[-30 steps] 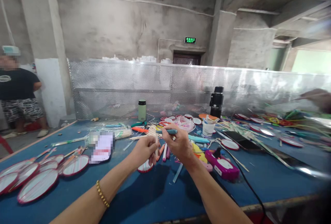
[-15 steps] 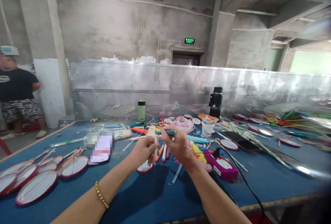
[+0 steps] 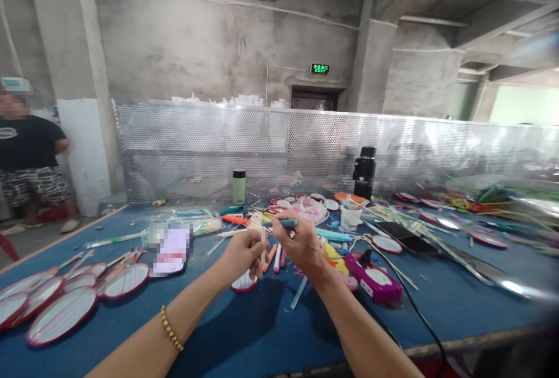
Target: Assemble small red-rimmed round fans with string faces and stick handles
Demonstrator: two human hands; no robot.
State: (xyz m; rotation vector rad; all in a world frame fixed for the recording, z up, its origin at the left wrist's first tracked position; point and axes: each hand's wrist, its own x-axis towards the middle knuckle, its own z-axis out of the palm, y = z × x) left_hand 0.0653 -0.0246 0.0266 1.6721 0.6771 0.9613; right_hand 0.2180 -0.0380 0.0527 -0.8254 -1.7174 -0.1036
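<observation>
My left hand and my right hand are raised together above the middle of the blue table. The left hand pinches a thin pale stick that stands upright. Below it hangs a small round red-rimmed fan, partly hidden by the hand. My right hand grips a teal pen-like tool lying level, its tip by the stick's top.
Several red-rimmed fans lie at the left. Markers, sticks and small discs litter the centre. A magenta device with a black cable, a white cup, a green flask, a black bottle. A person stands far left.
Another person's hand at the far right edge has left the view. My hands have kept their hold and barely moved.
</observation>
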